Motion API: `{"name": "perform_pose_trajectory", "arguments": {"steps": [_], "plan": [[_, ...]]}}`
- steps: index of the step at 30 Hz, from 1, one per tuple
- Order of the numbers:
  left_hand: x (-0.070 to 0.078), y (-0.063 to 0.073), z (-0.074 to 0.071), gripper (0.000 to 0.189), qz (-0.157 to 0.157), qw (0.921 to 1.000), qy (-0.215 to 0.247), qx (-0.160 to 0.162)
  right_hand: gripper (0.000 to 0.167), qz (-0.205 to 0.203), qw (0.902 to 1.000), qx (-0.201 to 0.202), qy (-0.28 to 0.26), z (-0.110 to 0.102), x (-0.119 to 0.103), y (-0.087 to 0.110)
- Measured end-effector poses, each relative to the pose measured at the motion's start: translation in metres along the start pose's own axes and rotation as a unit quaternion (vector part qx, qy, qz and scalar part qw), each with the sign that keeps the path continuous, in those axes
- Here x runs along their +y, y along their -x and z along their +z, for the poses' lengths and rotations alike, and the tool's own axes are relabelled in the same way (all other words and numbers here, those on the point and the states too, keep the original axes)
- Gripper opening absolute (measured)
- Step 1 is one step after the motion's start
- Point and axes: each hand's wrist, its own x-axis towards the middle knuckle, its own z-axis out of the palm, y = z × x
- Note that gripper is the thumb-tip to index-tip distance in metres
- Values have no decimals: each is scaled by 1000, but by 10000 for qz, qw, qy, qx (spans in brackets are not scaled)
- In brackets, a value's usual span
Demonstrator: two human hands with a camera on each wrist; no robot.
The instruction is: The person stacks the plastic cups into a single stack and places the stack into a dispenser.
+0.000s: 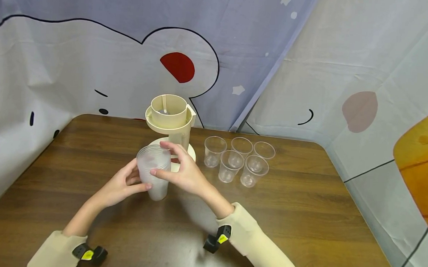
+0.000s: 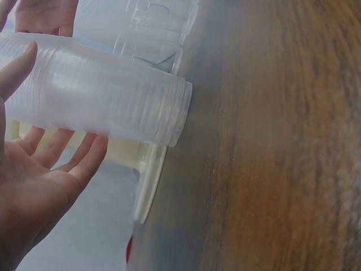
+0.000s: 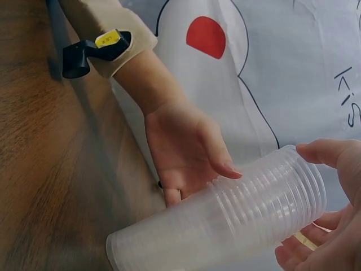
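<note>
A tall stack of nested clear plastic cups (image 1: 156,184) is held between both hands, tilted slightly, with its rims up. My left hand (image 1: 120,187) grips its side, thumb across the front and fingers behind. My right hand (image 1: 185,172) holds the upper rims, with the thumb at the near side and the index finger over the top edge. In the left wrist view the cup bases (image 2: 180,113) point toward the tabletop. The right wrist view shows the ridged rims (image 3: 299,186) between the right thumb and fingers. Just behind stands a cream-coloured cylindrical holder (image 1: 167,123) on a round base, partly hidden by the right hand.
Several single clear cups (image 1: 227,176) stand upright in two rows right of the holder. The brown wooden tabletop (image 1: 304,209) ends at the back against a printed curtain (image 1: 95,68). A yellow-orange shape (image 1: 422,166) shows at the far right.
</note>
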Motion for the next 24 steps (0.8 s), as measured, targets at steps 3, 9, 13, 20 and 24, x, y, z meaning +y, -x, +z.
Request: {"name": "perform_pose_trajectory", "arguments": {"steps": [3, 9, 13, 20, 24], "plan": [[0, 0, 0, 78, 2, 10000, -21, 3, 67, 34, 10000, -14, 9, 0, 0, 0], [0, 0, 0, 78, -37, 10000, -34, 33, 67, 56, 10000, -1, 75, 0, 0, 0], [2, 1, 1, 77, -82, 10000, -32, 23, 66, 79, 9999, -3, 86, 0, 0, 1], [3, 1, 1, 77, -115, 9999, -40, 1, 66, 81, 10000, 13, 36, 0, 2, 0], [3, 1, 1, 78, -119, 9999, -101, 40, 67, 96, 9999, -16, -62, 1, 3, 0]]}}
